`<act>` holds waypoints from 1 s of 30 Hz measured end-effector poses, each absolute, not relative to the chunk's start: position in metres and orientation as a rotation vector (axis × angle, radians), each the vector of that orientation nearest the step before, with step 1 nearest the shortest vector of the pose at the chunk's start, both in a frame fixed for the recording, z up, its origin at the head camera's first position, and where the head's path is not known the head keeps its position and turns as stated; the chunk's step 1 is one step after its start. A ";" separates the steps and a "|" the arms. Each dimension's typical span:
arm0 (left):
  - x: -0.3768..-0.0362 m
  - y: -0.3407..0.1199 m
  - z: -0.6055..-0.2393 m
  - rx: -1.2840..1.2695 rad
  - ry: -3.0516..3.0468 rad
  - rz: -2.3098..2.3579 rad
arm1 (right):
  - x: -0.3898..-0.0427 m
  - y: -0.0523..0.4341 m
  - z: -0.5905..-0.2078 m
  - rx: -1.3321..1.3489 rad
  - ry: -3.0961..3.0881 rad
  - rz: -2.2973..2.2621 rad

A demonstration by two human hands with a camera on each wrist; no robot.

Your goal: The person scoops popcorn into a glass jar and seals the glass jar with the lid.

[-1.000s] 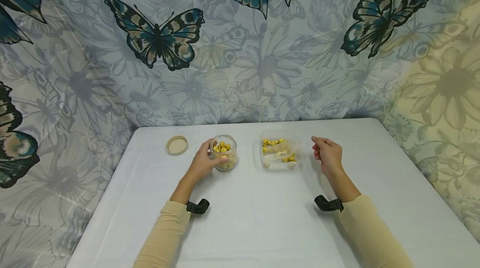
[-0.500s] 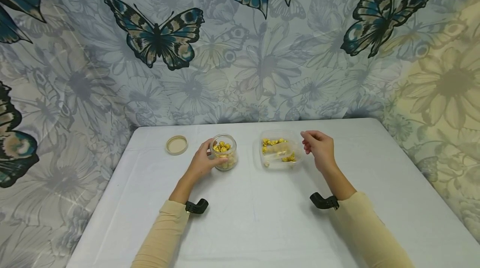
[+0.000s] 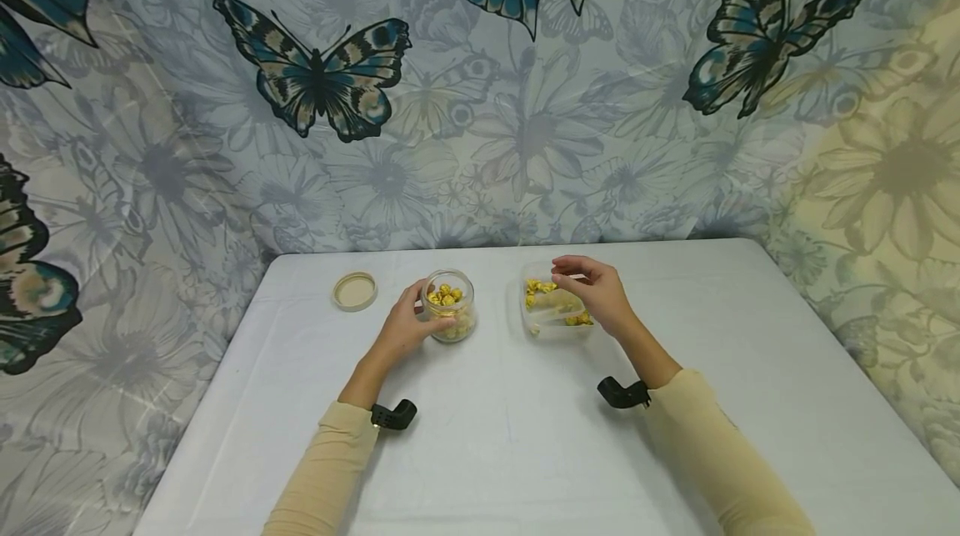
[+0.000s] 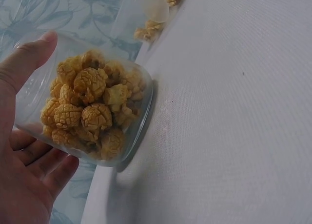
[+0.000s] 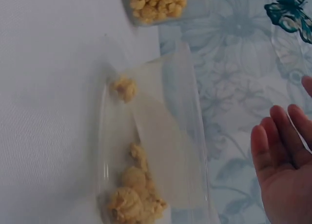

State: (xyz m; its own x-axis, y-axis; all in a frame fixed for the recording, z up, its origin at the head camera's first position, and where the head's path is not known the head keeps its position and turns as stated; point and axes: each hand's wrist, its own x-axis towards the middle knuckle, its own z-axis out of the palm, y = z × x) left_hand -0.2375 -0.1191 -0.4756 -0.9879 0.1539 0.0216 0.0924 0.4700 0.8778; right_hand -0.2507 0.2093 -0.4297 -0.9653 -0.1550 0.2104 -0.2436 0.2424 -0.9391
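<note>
My left hand grips a small clear glass jar filled with yellow popcorn; it stands upright on the white table. The left wrist view shows thumb and fingers of the left hand curled round the jar. A clear plastic container with some popcorn and a paper sheet sits to the jar's right. My right hand hovers over it with relaxed fingers and holds nothing. In the right wrist view the right hand shows an empty palm beside the container.
A beige round lid lies on the table left of the jar. A butterfly-print cloth hangs close behind the table and along both sides. Black wrist mounts sit on both forearms.
My right hand has moved left from beside the container to above it. The left hand and the jar have stayed in place.
</note>
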 end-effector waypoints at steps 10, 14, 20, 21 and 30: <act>-0.238 -0.121 -0.478 0.213 2.630 1.580 | -0.250 0.180 -0.430 0.624 -2.487 1.850; -0.238 -0.121 -0.477 0.223 2.630 1.570 | -0.249 0.169 -0.434 0.657 -2.513 1.845; -0.238 -0.123 -0.475 0.213 2.626 1.566 | -0.250 0.151 -0.440 0.650 -2.546 1.861; -0.238 -0.123 -0.475 0.214 2.624 1.566 | -0.250 0.148 -0.441 0.650 -2.551 1.874; -0.237 -0.124 -0.477 0.224 2.601 1.575 | -0.235 0.122 -0.427 0.679 -2.607 1.857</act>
